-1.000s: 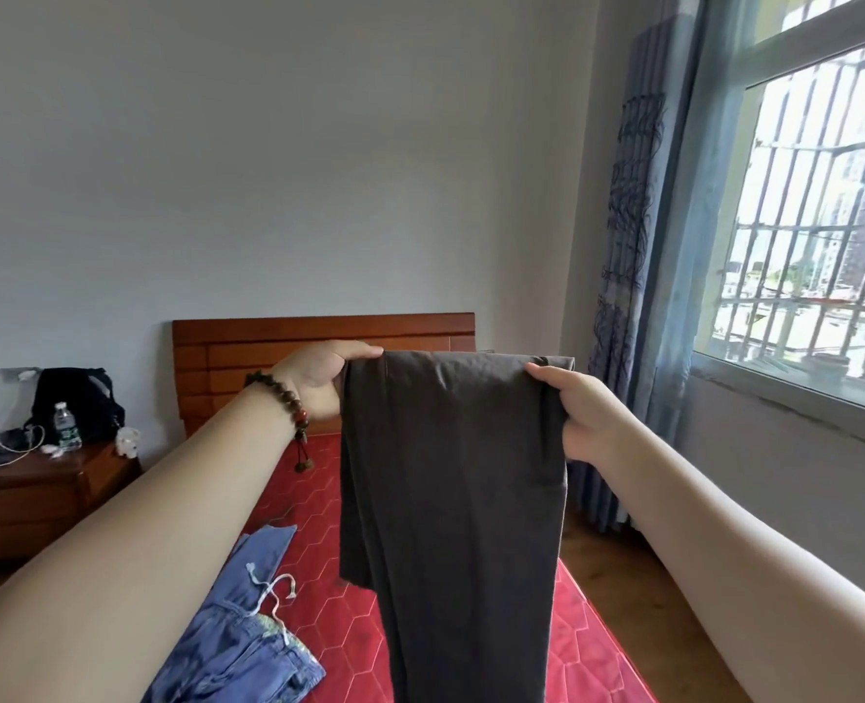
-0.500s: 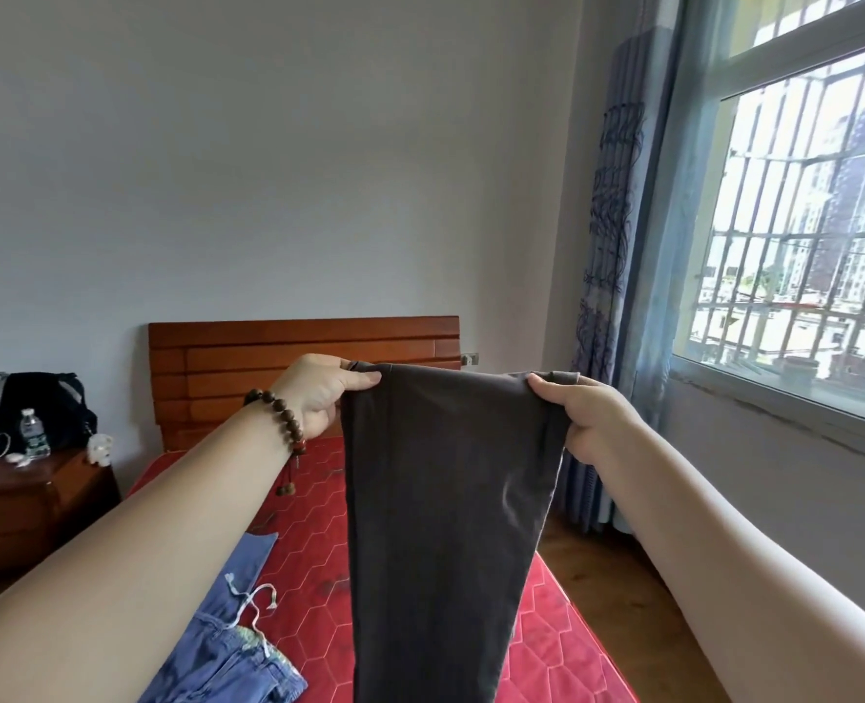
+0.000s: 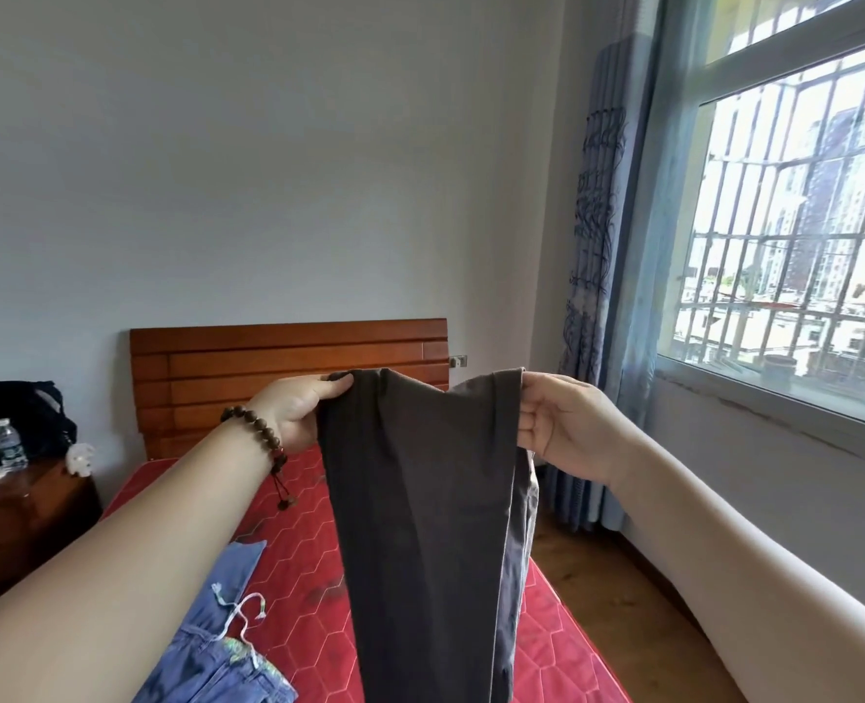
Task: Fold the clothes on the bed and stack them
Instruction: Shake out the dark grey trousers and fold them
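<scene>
Above the red bed, left hand and right hand pinch the grey trousers' top corners; level them, then lower toward six o'clock.

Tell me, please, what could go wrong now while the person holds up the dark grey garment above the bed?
1. The right hand pinches only the top edge of the dark grey garment, which sags between the hands; that corner might slip out.
2. The left hand grips the other corner, so the hanging cloth could twist and fold crooked.
3. Lowered carelessly, it may land on the blue shorts on the bed.
</scene>
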The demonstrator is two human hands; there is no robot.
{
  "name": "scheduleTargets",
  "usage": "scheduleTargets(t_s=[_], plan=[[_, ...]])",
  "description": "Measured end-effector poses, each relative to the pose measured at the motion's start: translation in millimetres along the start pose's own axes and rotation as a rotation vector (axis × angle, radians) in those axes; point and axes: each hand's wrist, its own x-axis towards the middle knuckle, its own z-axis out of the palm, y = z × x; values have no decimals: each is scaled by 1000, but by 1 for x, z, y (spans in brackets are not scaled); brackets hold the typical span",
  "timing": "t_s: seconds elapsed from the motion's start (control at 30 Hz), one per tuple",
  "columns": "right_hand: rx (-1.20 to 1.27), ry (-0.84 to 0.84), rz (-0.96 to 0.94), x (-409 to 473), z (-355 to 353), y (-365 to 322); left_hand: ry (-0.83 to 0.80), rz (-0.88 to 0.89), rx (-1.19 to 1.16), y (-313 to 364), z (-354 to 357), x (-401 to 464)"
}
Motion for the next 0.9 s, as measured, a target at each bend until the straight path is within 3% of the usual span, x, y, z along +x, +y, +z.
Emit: scheduleTargets(t_s=[0.2, 0.43, 0.7, 0.8, 0.9], plan=[[-184, 190, -108, 7, 3, -1, 89, -34, 114, 1, -13, 2], [-198, 472, -158, 18, -13, -16, 151, 56, 9, 11, -12, 2], [103, 484, -53, 35, -24, -9, 63, 133, -69, 21, -4, 1], [-42, 416, -13, 38, -25, -2, 130, 204, -118, 19, 0, 1], [-136, 478, -51, 42, -26, -1, 46, 300, -136, 21, -5, 1]])
